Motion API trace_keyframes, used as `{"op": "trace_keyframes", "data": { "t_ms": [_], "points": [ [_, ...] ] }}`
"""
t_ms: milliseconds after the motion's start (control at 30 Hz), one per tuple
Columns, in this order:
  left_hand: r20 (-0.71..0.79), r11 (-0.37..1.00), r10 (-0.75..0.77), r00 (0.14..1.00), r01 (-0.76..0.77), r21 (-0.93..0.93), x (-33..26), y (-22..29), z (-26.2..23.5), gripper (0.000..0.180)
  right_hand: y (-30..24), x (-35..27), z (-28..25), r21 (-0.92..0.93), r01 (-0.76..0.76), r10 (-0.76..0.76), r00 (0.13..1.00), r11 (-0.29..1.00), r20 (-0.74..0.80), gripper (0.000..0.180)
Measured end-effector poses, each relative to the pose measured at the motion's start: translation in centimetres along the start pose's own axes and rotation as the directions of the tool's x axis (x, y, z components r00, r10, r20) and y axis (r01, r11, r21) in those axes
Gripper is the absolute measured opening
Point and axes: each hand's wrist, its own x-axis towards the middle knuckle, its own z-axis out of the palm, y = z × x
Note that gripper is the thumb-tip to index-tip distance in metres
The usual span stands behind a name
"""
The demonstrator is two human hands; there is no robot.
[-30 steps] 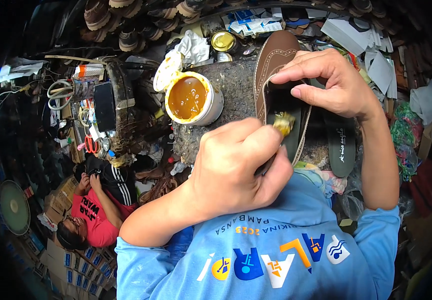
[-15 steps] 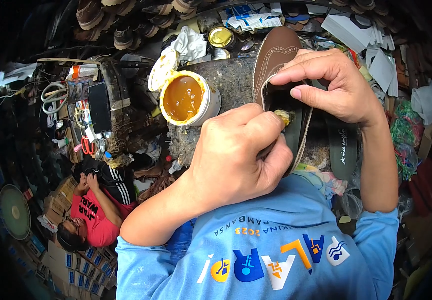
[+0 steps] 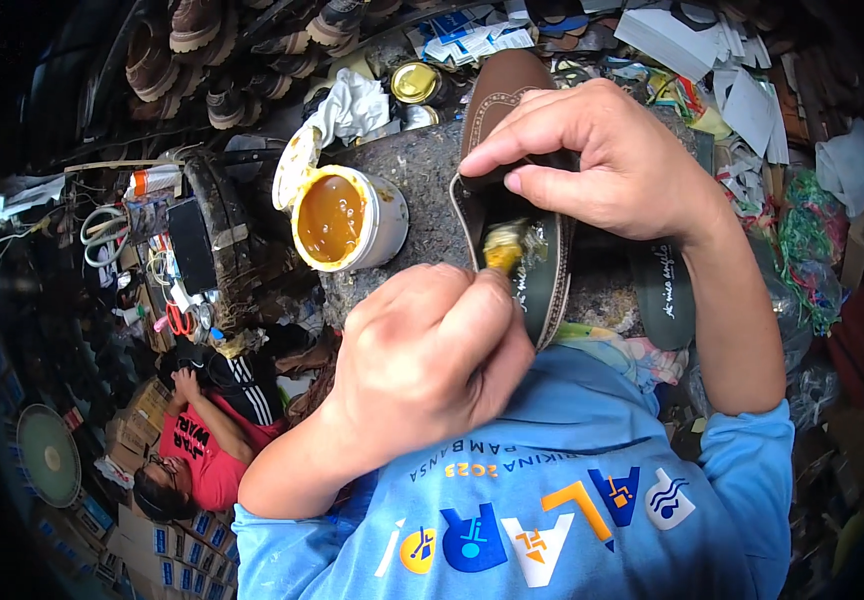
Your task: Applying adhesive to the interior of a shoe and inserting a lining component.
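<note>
A brown shoe (image 3: 497,85) with a punched pattern lies toe away from me. My right hand (image 3: 602,165) pinches the upper edge of its opening between thumb and fingers. My left hand (image 3: 432,350) is closed around a small brush (image 3: 505,248), its yellow-stained bristles inside the shoe against the dark green insole (image 3: 542,280). The bristles look slightly smeared by motion. Left of the shoe stands a white tub (image 3: 384,220) of amber, glue-like liquid, its stained lid (image 3: 297,170) folded back.
Another dark green insole (image 3: 664,300) lies right of the shoe on the worn bench (image 3: 432,165). A gold-lidded tin (image 3: 416,82) and crumpled white paper (image 3: 352,105) sit behind the tub. Scissors (image 3: 104,235) hang at left. A person in red (image 3: 202,455) sits at lower left.
The brush has come into fuller view inside the shoe, over the heel part of the insole. The whole scene has shifted left in the picture. Both hands keep their hold.
</note>
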Motion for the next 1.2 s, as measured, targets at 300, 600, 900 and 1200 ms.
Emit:
{"op": "trace_keyframes", "data": {
  "t_ms": [300, 600, 900, 1200],
  "points": [
    [0.001, 0.996, -0.002, 1.000, 0.002, 0.090, -0.1, 0.8, 0.2, 0.017, 0.2, -0.1, 0.2, 0.024, 0.026, -0.025, 0.999, 0.999, -0.034, 0.035],
    [0.039, 0.994, -0.106, 0.994, 0.105, 0.008, -0.1, 1.1, 0.1, 0.010, -0.5, -0.3, -0.5, 0.030, -0.067, 0.066, 0.997, 0.997, 0.040, 0.031],
    [0.019, 0.970, -0.169, 0.985, 0.169, -0.175, 0.1, 0.2, 0.3, 0.013, -0.3, -0.7, -0.6, 0.071, -0.005, 0.000, 0.998, 0.997, 0.069, 0.029],
    [0.015, 0.962, -0.134, 0.991, 0.134, -0.240, 0.4, -1.7, -1.3, 0.006, -0.8, -0.9, -1.0, 0.071, -0.017, 0.010, 0.996, 0.997, 0.090, 0.027]
  ]
}}
